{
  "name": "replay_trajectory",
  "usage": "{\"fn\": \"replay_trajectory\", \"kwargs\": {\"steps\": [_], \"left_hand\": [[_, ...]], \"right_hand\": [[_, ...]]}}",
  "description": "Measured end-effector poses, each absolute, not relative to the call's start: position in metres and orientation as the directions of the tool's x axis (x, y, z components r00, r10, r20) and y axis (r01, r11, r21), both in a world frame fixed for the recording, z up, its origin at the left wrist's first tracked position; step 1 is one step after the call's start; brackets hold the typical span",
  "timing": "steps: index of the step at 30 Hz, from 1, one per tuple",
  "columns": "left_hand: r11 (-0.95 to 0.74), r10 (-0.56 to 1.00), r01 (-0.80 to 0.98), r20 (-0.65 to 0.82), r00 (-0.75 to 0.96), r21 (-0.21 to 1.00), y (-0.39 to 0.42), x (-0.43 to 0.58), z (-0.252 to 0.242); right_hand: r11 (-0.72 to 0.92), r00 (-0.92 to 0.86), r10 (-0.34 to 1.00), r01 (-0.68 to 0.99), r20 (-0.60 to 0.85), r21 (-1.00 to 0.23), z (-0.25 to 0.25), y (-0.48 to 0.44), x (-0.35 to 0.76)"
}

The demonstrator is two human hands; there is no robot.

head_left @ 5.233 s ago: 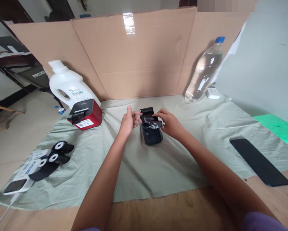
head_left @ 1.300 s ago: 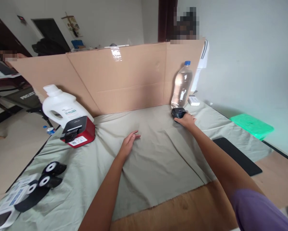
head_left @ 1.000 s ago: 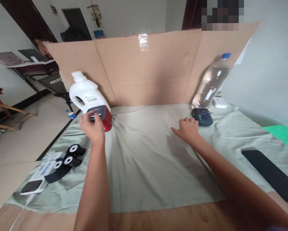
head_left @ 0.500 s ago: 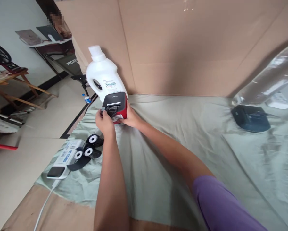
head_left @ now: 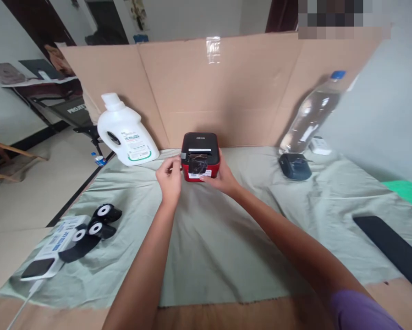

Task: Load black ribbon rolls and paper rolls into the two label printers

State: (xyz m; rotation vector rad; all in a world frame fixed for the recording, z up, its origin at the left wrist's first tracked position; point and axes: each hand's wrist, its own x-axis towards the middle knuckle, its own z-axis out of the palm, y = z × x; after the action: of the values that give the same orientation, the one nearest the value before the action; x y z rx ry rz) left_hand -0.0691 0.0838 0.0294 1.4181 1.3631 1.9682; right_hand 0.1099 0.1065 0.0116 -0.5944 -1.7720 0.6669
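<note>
A small red-and-black label printer (head_left: 200,141) sits on the cloth near the middle, against the cardboard. A shiny black strip (head_left: 198,164) hangs out of its front slot, over a white sticker on the red front. My right hand (head_left: 224,176) holds the printer's right side, with the thumb along its lower front edge. Beside the left front corner is my left hand (head_left: 169,176), its fingers curled and pinched together. What the left fingers hold, if anything, is too small to make out.
A white detergent bottle (head_left: 128,133) stands at left. Black rolls (head_left: 101,224) lie by a white box (head_left: 59,240). At right are a large clear bottle (head_left: 310,117), a dark device (head_left: 295,166) and a long black object (head_left: 391,250). Cardboard (head_left: 178,91) walls the back.
The printer has moved right, out from in front of the detergent bottle, with my right hand on it. My left hand has shifted from its front to its left side. The view has turned right.
</note>
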Motion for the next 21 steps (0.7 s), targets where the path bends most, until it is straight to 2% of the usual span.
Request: {"fn": "replay_trajectory", "kwargs": {"steps": [3,7,13,21], "left_hand": [[-0.542,0.764,0.235,0.59,-0.261,0.807,0.049,-0.028,0.018],[-0.54,0.803,0.279,0.586,-0.113,0.794,-0.003,0.0,-0.012],[-0.504,0.831,0.333,0.553,-0.065,0.797,-0.038,0.001,-0.033],[-0.5,0.834,0.315,0.546,-0.078,0.807,-0.038,-0.002,-0.039]], "right_hand": [[0.695,-0.226,0.719,0.213,0.657,-0.687,0.009,0.063,0.167],[0.638,-0.229,0.769,0.343,0.597,-0.689,-0.006,0.012,0.211],[0.601,-0.228,0.798,0.348,0.557,-0.719,-0.029,-0.017,0.219],[0.557,-0.242,0.827,0.479,0.508,-0.678,-0.055,-0.018,0.221]]}}
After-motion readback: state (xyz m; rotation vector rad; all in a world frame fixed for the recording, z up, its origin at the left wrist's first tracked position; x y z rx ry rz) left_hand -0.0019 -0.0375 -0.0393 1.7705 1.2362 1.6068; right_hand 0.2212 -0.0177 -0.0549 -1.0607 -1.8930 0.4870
